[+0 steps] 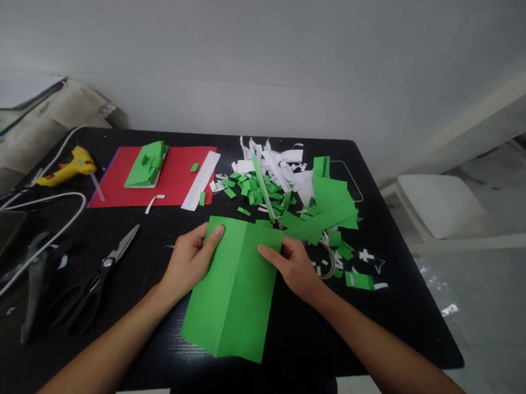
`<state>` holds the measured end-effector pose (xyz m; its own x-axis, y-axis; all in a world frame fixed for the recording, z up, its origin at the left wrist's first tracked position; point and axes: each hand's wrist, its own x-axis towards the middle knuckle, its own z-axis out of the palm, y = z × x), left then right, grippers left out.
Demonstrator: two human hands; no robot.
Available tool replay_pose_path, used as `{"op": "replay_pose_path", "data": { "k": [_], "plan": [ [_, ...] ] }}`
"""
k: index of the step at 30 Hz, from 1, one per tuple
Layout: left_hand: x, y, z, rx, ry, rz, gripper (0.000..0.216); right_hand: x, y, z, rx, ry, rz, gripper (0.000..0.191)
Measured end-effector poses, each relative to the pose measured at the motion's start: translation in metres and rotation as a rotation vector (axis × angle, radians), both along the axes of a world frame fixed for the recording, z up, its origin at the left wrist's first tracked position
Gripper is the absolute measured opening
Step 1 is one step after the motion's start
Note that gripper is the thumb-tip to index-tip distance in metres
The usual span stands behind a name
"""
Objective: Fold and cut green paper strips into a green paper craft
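A sheet of green paper with a crease down its middle hangs between my two hands above the near part of the table. My left hand pinches its upper left edge, thumb on top. At the upper right edge, my right hand grips it the same way, with the other fingers hidden behind the sheet. Just beyond the sheet lies a heap of small green paper scraps, mixed with white paper strips. Larger green paper pieces lie behind my right hand.
On the black table, scissors lie left of my left hand. A yellow glue gun and a white cable are farther left. Red paper bears a folded green paper stack. A white stool stands at right.
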<state>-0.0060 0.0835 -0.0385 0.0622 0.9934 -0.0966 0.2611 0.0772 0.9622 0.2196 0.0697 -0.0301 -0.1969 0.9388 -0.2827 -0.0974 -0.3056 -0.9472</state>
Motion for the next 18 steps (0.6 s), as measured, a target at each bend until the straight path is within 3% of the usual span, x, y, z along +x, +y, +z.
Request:
{"op": "replay_pose_path", "data": {
  "k": [8, 18],
  "plan": [
    [0.0049, -0.0014, 0.0063, 0.059, 0.036, 0.037, 0.047, -0.0016, -0.0024, -0.0061, 0.131, -0.158, -0.072, 0.045],
    [0.0094, -0.0056, 0.0028, 0.09, 0.067, 0.071, 0.046, -0.0045, -0.0032, -0.0044, 0.063, -0.085, -0.103, 0.041]
  ]
}}
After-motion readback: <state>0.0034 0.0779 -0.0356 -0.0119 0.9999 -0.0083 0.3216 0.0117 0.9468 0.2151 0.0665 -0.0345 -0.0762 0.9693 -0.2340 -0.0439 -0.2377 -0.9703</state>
